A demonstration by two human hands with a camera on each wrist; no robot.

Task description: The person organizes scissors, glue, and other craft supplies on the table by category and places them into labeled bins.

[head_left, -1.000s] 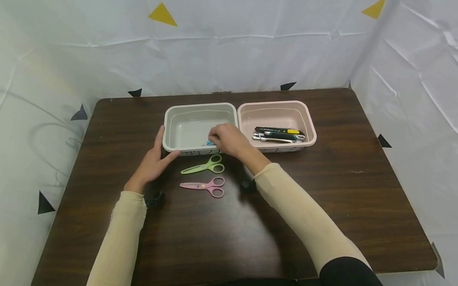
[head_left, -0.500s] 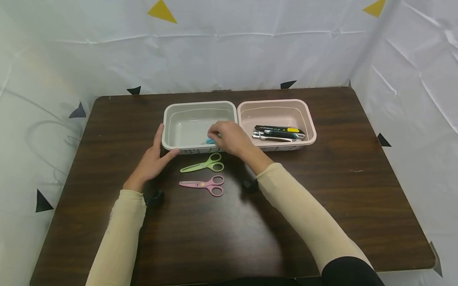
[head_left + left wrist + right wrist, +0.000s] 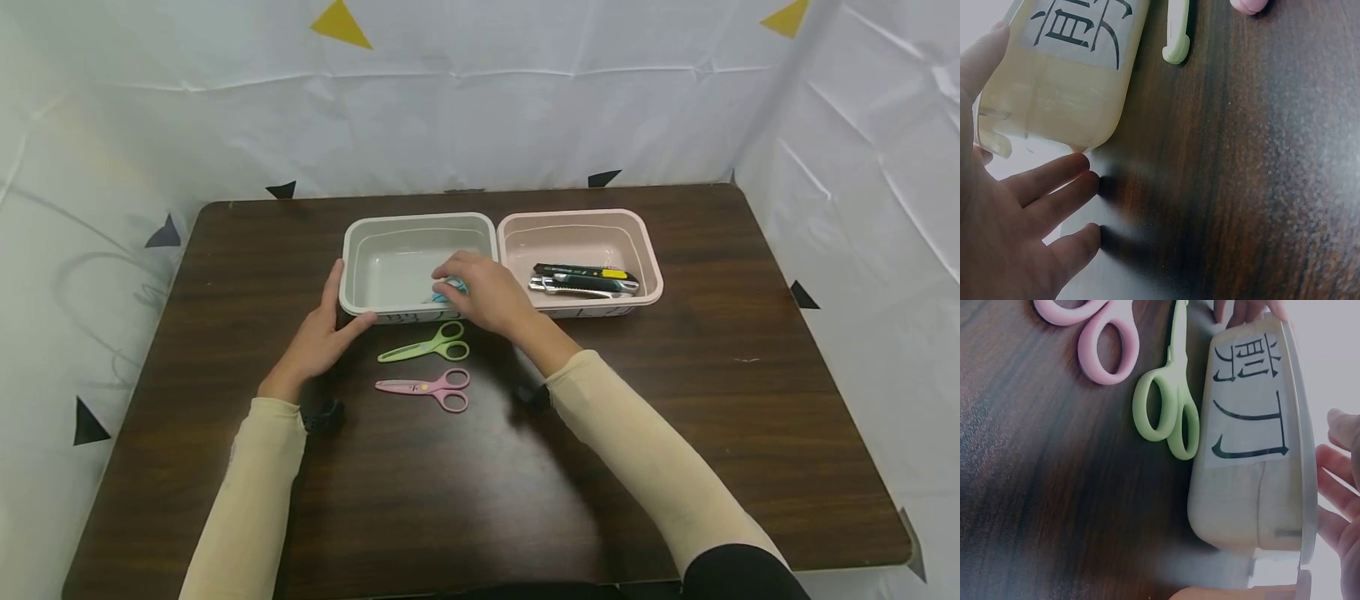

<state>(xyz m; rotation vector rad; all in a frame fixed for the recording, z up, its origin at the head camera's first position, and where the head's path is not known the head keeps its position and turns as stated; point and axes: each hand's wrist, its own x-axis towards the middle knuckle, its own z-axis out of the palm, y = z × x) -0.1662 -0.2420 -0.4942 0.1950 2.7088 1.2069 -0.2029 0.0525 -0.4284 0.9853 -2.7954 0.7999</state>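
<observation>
Near the front right corner of the pale grey rectangular plastic bin (image 3: pixel 390 262), a partly hidden light-blue tool (image 3: pixel 439 297), probably light, stiff scissors best held by the handles, lies beneath the right hand (image 3: pixel 491 293), its fingers loosely parted, while the left hand (image 3: pixel 317 343), unclenched, touches the bin's left end.

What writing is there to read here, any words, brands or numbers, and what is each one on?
"剪刀": on the white label, stuck to the gray box.
Dark strokes on the front of the pink box: too small to read.
Lettering on the black cutter: too small to read.
Tiny marks on the pink scissors: unreadable.
</observation>
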